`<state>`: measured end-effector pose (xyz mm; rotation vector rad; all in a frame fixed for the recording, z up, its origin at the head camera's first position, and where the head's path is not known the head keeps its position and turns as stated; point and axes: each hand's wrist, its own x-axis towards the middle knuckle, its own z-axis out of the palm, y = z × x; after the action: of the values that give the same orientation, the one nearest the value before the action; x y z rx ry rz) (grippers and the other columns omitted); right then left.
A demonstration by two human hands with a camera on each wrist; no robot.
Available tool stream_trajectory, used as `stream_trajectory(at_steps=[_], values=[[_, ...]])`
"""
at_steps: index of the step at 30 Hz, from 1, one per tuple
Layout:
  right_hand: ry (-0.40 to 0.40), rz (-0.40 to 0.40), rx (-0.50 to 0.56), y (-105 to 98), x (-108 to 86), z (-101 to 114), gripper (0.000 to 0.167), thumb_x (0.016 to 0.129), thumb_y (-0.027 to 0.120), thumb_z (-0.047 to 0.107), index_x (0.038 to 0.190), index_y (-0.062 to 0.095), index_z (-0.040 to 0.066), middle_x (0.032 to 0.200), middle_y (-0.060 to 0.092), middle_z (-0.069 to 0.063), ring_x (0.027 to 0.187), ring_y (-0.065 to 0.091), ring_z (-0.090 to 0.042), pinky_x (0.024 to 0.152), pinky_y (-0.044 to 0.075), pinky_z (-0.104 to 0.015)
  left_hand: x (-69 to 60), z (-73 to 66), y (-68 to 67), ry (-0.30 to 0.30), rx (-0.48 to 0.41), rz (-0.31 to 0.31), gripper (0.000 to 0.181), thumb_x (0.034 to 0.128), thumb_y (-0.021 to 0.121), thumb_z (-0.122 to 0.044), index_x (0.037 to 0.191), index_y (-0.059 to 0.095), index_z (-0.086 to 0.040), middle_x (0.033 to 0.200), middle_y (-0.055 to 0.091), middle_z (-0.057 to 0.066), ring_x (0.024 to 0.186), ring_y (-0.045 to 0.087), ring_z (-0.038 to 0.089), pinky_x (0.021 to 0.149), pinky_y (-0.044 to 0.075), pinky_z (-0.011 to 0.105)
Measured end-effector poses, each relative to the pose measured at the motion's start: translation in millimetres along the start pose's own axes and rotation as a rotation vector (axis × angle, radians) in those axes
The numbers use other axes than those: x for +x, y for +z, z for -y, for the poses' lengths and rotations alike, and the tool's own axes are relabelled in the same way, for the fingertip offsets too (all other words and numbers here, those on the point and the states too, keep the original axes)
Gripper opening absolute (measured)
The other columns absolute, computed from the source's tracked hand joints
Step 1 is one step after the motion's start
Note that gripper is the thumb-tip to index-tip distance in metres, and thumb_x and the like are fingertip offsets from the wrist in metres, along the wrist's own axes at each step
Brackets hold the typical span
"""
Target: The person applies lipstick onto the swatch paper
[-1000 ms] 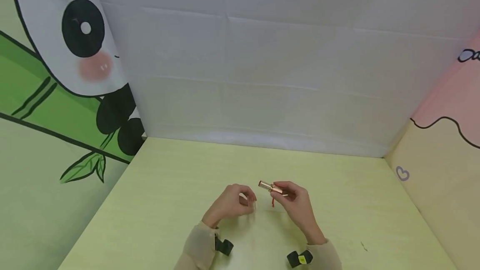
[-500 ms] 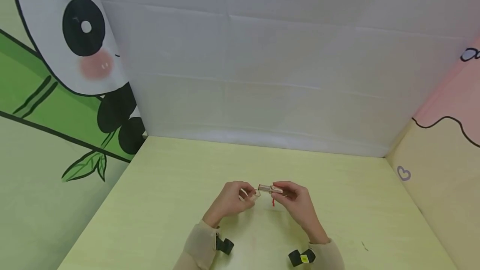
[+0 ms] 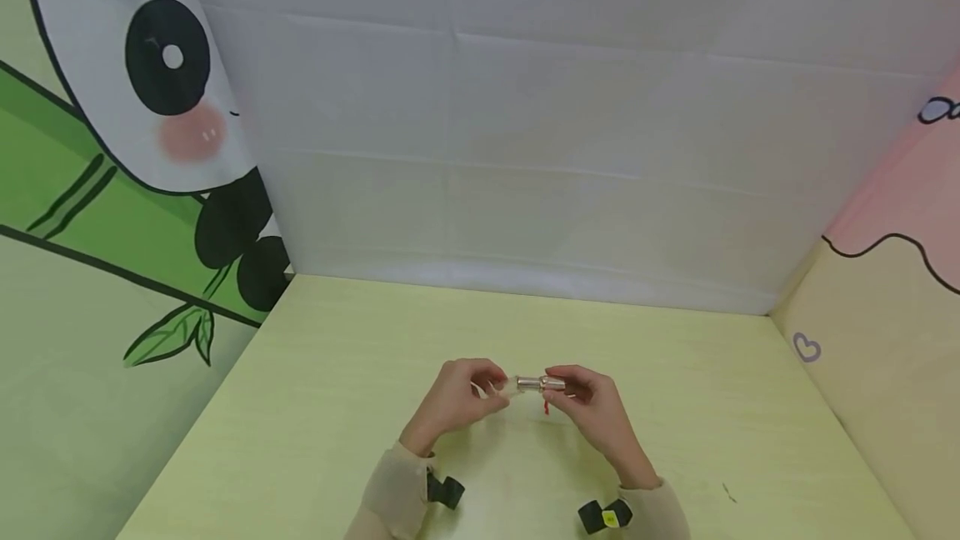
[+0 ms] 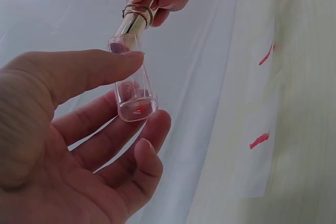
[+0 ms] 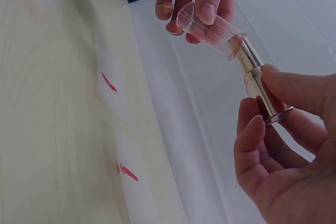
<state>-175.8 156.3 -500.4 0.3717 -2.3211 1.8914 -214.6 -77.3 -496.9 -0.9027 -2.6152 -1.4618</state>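
A gold lipstick tube [image 3: 531,383] is held level between the hands, above the table. My right hand [image 3: 592,407] pinches its base end between thumb and fingers. In the left wrist view, my left hand [image 4: 89,129] pinches a clear lipstick cap [image 4: 131,85] between thumb and fingers. The cap's mouth overlaps the free end of the tube [image 5: 249,56] in the right wrist view. How far the tube reaches inside is hard to tell. Reddish lipstick colour shows dimly near that end.
The pale yellow table [image 3: 375,332] spreads around both hands. A white cloth wall [image 3: 465,215] rises at its back, with painted panels to the left and right. Red marks [image 4: 260,140] show on a white strip in the wrist views. A thin dark mark [image 3: 728,492] lies at right.
My left hand has turned the clear cap toward the lipstick and brought it up to the tube's end. The tube has swung from tilted to nearly level in my right hand.
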Motion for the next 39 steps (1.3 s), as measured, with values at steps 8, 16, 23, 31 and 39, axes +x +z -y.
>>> stream_trajectory(at_steps=[8,16,23,31,39], values=[[0.024,0.015,-0.006,-0.9,0.0,0.3,0.029,0.083,0.074,0.005,0.110,0.067,0.001,0.102,0.067,-0.012,0.088,0.064,-0.025,0.074,0.053,-0.028,0.2,-6.0,-2.4,-0.014,-0.005,-0.016,0.016,0.0791,0.078,-0.013,0.092,0.070,-0.010,0.084,0.065,-0.006,0.071,0.058,0.008,0.061,0.050,0.026],[0.064,0.059,0.037,0.5,-1.0,3.4,0.031,0.086,0.070,0.000,0.115,0.063,-0.005,0.104,0.066,-0.018,0.088,0.065,-0.023,0.073,0.054,-0.030,0.6,-6.6,1.5,-0.001,-0.022,-0.032,0.014,0.0796,0.078,-0.015,0.091,0.071,-0.012,0.085,0.066,-0.008,0.072,0.059,0.008,0.061,0.049,0.026],[0.058,0.091,0.047,1.1,-3.6,29.2,0.029,0.086,0.067,-0.004,0.114,0.061,-0.011,0.105,0.064,-0.026,0.090,0.065,-0.029,0.073,0.054,-0.033,2.1,-9.7,3.9,0.013,-0.044,-0.034,0.015,0.0779,0.080,-0.014,0.090,0.072,-0.012,0.083,0.066,-0.009,0.071,0.059,0.008,0.059,0.049,0.025],[0.084,0.098,0.096,-0.1,-1.1,17.2,0.030,0.088,0.066,-0.002,0.116,0.061,-0.009,0.103,0.065,-0.023,0.084,0.066,-0.027,0.073,0.054,-0.035,2.3,-11.6,6.3,0.008,-0.056,-0.034,0.014,0.0785,0.080,-0.014,0.089,0.071,-0.013,0.081,0.065,-0.009,0.070,0.059,0.008,0.059,0.049,0.026],[0.074,0.088,0.123,1.0,-0.2,3.6,0.032,0.087,0.068,0.003,0.117,0.061,-0.008,0.104,0.066,-0.021,0.082,0.067,-0.022,0.074,0.054,-0.037,2.8,-11.9,7.7,0.037,-0.061,-0.035,0.014,0.0788,0.080,-0.014,0.089,0.071,-0.012,0.082,0.066,-0.007,0.070,0.059,0.007,0.059,0.050,0.029]])
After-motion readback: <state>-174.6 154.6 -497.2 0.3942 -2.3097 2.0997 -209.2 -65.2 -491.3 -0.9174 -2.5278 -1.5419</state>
